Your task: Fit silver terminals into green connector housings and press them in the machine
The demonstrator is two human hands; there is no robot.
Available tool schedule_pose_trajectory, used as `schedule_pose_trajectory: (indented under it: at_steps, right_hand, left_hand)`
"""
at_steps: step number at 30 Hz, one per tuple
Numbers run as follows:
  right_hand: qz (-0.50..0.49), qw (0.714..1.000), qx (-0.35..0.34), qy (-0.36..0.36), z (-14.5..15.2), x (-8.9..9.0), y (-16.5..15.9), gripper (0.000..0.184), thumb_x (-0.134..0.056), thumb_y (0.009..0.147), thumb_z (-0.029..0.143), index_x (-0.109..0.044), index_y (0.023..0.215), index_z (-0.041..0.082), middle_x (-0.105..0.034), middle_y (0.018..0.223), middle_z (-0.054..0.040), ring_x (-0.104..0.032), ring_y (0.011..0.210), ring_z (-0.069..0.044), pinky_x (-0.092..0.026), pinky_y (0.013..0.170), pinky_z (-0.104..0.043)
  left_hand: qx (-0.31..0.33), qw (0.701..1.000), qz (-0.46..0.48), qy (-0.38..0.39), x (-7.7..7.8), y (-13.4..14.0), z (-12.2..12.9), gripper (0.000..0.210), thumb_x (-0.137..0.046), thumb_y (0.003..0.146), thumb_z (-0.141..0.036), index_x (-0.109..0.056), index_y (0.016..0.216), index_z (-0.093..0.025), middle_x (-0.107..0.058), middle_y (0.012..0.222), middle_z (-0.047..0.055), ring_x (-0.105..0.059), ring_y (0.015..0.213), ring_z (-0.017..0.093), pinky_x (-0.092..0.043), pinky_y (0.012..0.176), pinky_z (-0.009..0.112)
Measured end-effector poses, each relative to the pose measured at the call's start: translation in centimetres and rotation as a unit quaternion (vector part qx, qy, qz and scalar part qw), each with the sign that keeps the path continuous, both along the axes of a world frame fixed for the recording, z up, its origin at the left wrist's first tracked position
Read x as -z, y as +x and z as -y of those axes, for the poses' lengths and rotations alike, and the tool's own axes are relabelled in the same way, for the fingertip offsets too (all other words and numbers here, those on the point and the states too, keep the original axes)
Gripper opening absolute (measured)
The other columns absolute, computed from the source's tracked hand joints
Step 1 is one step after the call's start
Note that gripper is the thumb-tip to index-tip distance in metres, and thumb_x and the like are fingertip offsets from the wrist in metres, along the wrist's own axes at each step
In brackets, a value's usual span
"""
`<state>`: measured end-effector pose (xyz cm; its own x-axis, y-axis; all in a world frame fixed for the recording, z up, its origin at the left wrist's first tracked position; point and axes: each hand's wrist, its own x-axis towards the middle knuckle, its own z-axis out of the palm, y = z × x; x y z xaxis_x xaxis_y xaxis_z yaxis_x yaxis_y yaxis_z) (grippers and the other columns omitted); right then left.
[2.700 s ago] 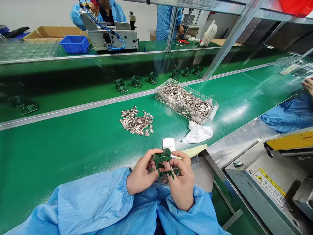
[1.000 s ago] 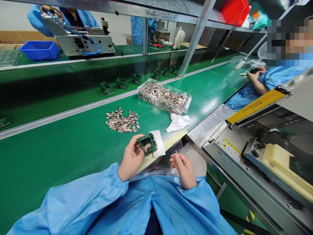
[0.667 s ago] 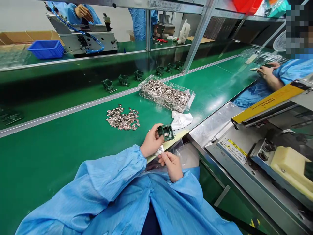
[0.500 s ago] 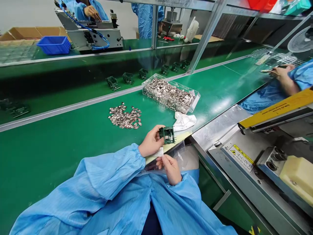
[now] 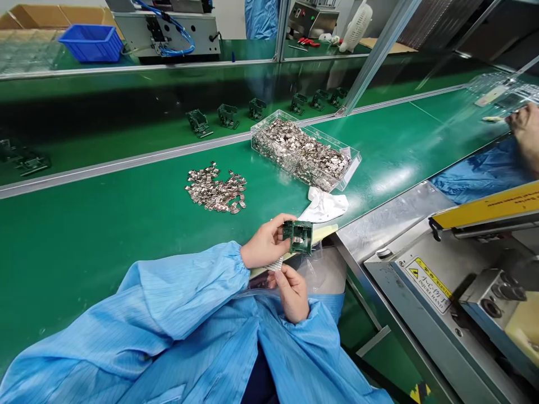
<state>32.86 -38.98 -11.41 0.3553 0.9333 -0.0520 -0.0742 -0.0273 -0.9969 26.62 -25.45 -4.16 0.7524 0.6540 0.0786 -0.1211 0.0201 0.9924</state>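
My left hand [image 5: 265,244] is closed around a small dark green box-shaped frame [image 5: 301,238], tilted up beyond my fingertips. A pale metallic piece seems to show inside the frame. Just below that hand pokes out the corner of a white sheet with a fine grid [image 5: 275,266], perhaps a label sheet. My right hand [image 5: 292,292] pinches at this sheet's lower edge, its fingertips partly curled out of sight. On the table to the left lies a loose pile of small silvery metal clips [image 5: 217,189]. A clear plastic box [image 5: 353,171] full of similar pieces sits behind my hands.
A crumpled white cloth or glove [image 5: 324,205] lies beyond the frame. Several green frames [image 5: 228,116] line the belt behind the metal rail [image 5: 168,163]. At right stands a machine with a warning label [image 5: 429,285]; a co-worker's hand [image 5: 526,132] shows farther off.
The view has shifted and tipped downward. My left hand still holds the green frame, which faces the camera a little more. The sheet looks more bent at my right fingertips. The co-worker's hand is blurred.
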Motion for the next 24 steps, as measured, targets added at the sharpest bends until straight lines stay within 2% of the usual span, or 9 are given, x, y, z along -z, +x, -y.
schedule_pose_trajectory:
  at_steps: [4,9,13,17,20,24]
  right_hand:
    - [0.062,0.998,-0.003,0.021,0.0,-0.4,0.6,0.035,-0.051,0.093,0.046,-0.07,0.083,0.018,-0.059,0.068,-0.0031,-0.055,0.061,-0.016,-0.045,0.059,-0.029]
    - [0.155,0.987,-0.03,0.038,-0.1,-1.2,1.7,0.038,-0.052,0.091,0.046,-0.07,0.07,0.02,-0.056,0.063,-0.0032,-0.052,0.061,-0.018,-0.042,0.06,-0.031]
    - [0.207,0.977,-0.046,0.006,-0.2,-0.6,2.3,0.041,-0.051,0.091,0.047,-0.066,0.062,0.022,-0.056,0.06,-0.0024,-0.051,0.057,-0.018,-0.042,0.056,-0.03]
    - [0.244,0.968,-0.04,-0.039,0.0,-0.4,3.5,0.028,-0.065,0.083,0.044,-0.07,0.063,0.024,-0.065,0.06,-0.0032,-0.057,0.054,-0.019,-0.045,0.054,-0.031]
    - [0.264,0.963,0.0,-0.055,0.6,-2.4,4.7,0.019,-0.068,0.081,0.039,-0.074,0.072,0.023,-0.069,0.065,-0.004,-0.061,0.057,-0.021,-0.047,0.056,-0.032]
    - [0.249,0.965,0.075,-0.025,0.8,-6.7,5.5,0.014,-0.062,0.089,0.032,-0.072,0.092,0.022,-0.069,0.077,-0.0038,-0.063,0.065,-0.019,-0.049,0.062,-0.031]
  left_hand:
    - [0.009,1.0,-0.01,0.015,-0.2,0.0,-0.1,0.038,-0.066,0.08,-0.028,-0.049,0.112,-0.016,-0.056,0.082,0.001,-0.051,0.067,0.009,-0.045,0.061,0.019]
    - [0.0,1.0,-0.023,0.019,-0.3,-0.1,-0.1,0.038,-0.066,0.081,-0.03,-0.05,0.112,-0.015,-0.053,0.079,0.0,-0.048,0.065,0.009,-0.043,0.059,0.019]
    - [-0.002,1.0,-0.012,0.01,0.0,0.0,-0.1,0.041,-0.068,0.079,-0.031,-0.05,0.113,-0.016,-0.054,0.081,0.001,-0.052,0.068,0.01,-0.045,0.062,0.02]
    - [-0.022,0.999,0.013,-0.022,-0.2,-0.2,-0.1,0.045,-0.071,0.078,-0.037,-0.049,0.111,-0.017,-0.058,0.085,0.002,-0.056,0.072,0.011,-0.049,0.066,0.021]
    - [-0.056,0.996,0.042,-0.049,-0.4,-0.6,0.4,0.044,-0.069,0.08,-0.042,-0.047,0.11,-0.017,-0.059,0.088,0.002,-0.058,0.075,0.012,-0.051,0.07,0.022]
    - [-0.082,0.996,0.026,-0.031,-0.3,-1.3,1.3,0.042,-0.064,0.085,-0.04,-0.048,0.116,-0.018,-0.059,0.089,0.003,-0.057,0.075,0.012,-0.05,0.069,0.022]
